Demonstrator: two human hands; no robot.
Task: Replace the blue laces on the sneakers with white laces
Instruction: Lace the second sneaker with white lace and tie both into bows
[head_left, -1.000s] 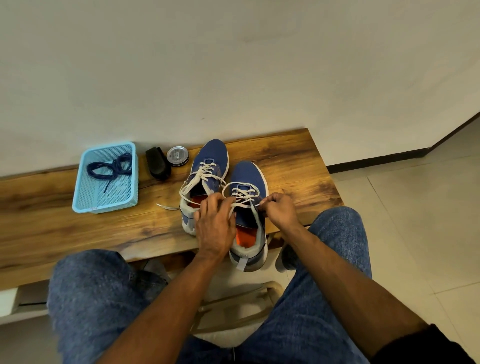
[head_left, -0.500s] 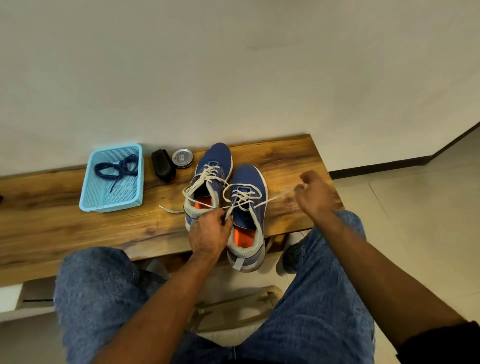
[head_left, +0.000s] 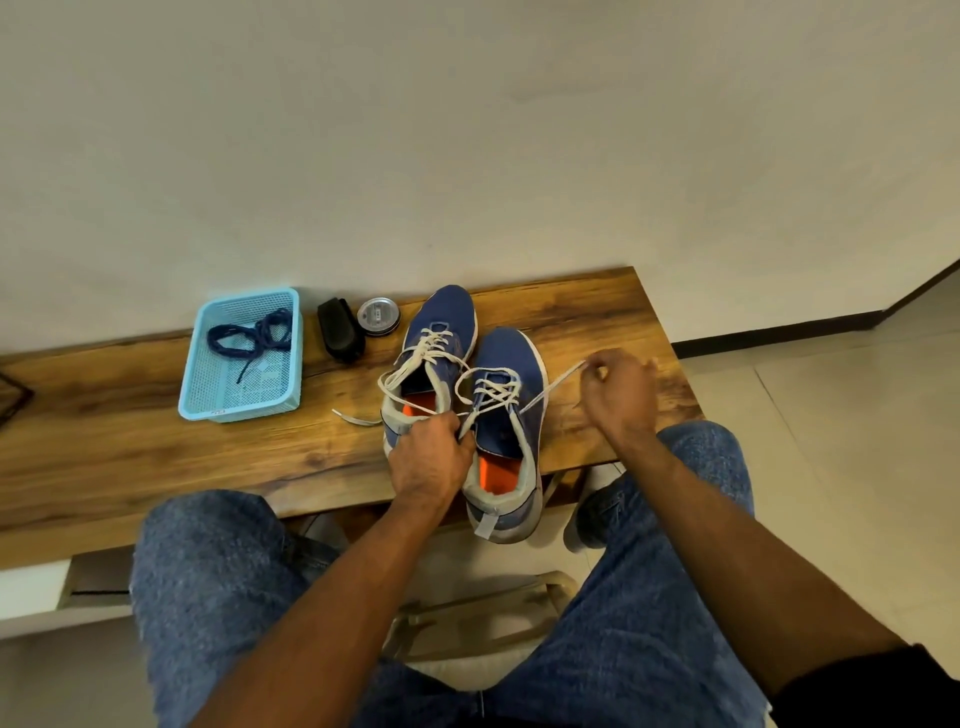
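A: Going from the left, what lies on the wooden bench (head_left: 156, 457)?

B: A light blue basket (head_left: 241, 358) stands near the back edge, with the blue laces (head_left: 249, 335) coiled inside it. Just right of it lie a black object (head_left: 340, 330) and a small round tin (head_left: 378, 315), both near the back edge.

A: And the sneakers?

B: The left sneaker (head_left: 441, 332) and the right sneaker (head_left: 506, 415) sit side by side, touching, toward the bench's right end. Their long axes run front to back, toes toward the wall, heels toward the person. The right one's heel overhangs the front edge. Both carry white laces (head_left: 493, 392).

A: The hands?

B: The left hand (head_left: 428, 462) is curled at the collars between the two shoes, gripping a lace end of the right sneaker. The right hand (head_left: 618, 395) pinches the other lace end, drawn taut out toward the bench's right edge. A loose lace end (head_left: 356, 417) from the left sneaker trails on the wood.
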